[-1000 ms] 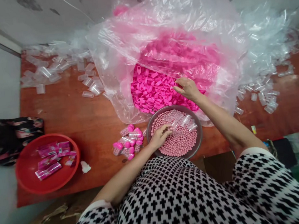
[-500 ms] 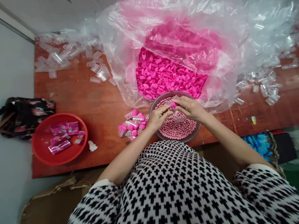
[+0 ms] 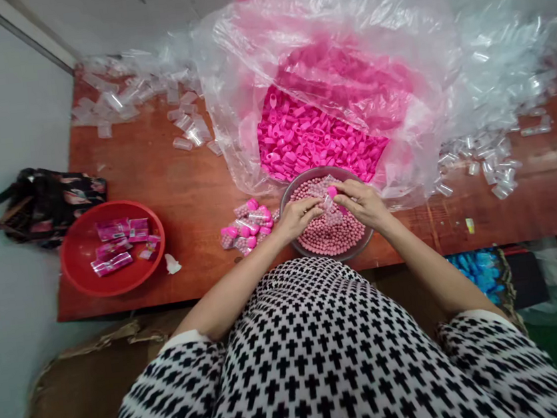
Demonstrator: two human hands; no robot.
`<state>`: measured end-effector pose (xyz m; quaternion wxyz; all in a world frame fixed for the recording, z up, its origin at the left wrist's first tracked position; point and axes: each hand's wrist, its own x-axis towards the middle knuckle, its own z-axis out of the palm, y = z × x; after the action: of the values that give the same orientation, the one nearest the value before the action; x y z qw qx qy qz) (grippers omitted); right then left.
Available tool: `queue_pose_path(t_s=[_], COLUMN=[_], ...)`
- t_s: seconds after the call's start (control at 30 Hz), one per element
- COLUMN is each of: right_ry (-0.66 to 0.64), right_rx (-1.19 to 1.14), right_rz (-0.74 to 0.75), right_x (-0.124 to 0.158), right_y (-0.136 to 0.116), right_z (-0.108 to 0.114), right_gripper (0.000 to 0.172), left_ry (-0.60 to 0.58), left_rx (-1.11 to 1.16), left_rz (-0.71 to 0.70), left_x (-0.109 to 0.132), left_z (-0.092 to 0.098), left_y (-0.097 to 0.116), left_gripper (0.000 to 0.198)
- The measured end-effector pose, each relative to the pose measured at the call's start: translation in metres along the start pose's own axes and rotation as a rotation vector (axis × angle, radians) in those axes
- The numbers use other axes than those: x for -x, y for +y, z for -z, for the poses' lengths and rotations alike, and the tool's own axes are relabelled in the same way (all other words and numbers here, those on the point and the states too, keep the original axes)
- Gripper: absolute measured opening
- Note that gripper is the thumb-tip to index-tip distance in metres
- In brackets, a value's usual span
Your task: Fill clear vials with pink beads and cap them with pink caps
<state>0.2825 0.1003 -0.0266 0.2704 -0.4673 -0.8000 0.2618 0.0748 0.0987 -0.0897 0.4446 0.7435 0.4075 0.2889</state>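
Note:
Both my hands meet over a grey bowl (image 3: 292, 190) full of small pink beads at the table's near edge. My left hand (image 3: 299, 216) is closed around a small clear tube that is mostly hidden. My right hand (image 3: 364, 200) pinches a pink cap (image 3: 331, 191) at the tube's top. Left of the bowl lies a small heap of filled, pink-capped tubes (image 3: 245, 229). Behind the bowl, a large clear plastic bag (image 3: 340, 47) lies open with a mass of pink caps (image 3: 311, 141) inside.
A red basin (image 3: 84, 271) with pink packets sits at the left on the brown table (image 3: 175, 187). Empty clear tubes (image 3: 146, 103) are strewn at back left, and more clear tubes (image 3: 499, 163) lie at right. A dark bag (image 3: 41, 202) lies off the table's left end.
My right hand left the bag of caps with a pink cap and came back to the bowl to meet my left hand. The head view shifted, and the table now sits further right.

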Motion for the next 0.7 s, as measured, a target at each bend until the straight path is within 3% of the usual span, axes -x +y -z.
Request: queue_pose_path(t_s=[0.07, 0.17, 0.3, 0.37, 0.43, 0.53, 0.6, 0.7], right_ry=[0.060, 0.049, 0.052, 0.087, 0.127, 0.144, 0.123, 0.069], right_rx=[-0.028, -0.035, -0.038, -0.044, -0.054, -0.064, -0.068, -0.050], right_rz=[-0.043, -0.085, -0.164, -0.215, -0.258, -0.284, -0.267, -0.202], right_x=[0.006, 0.016, 0.033, 0.041, 0.048, 0.054, 0.054, 0.047], right_y=[0.004, 0.008, 0.012, 0.016, 0.021, 0.029, 0.032, 0.029], right_z=[-0.002, -0.008, -0.013, -0.013, -0.012, -0.010, -0.009, -0.010], right_gripper=[0.033, 0.032, 0.031, 0.031, 0.030, 0.029, 0.030, 0.030], left_ry=[-0.186, -0.403, -0.443, -0.456, -0.438, -0.264, -0.141, -0.068], left_rx=[-0.218, -0.473, -0.500, -0.470, -0.383, 0.015, 0.331, 0.554], left_rz=[0.012, 0.134, 0.198, 0.165, 0.114, 0.050, 0.070, 0.133], left_x=[0.000, -0.001, -0.006, -0.008, -0.008, -0.005, 0.000, 0.005], left_z=[-0.007, -0.032, -0.074, -0.083, -0.080, -0.064, -0.054, -0.046], left_y=[-0.008, -0.019, -0.025, -0.026, -0.027, -0.030, -0.033, -0.033], left_gripper=[0.027, 0.022, 0.024, 0.024, 0.023, 0.023, 0.029, 0.036])
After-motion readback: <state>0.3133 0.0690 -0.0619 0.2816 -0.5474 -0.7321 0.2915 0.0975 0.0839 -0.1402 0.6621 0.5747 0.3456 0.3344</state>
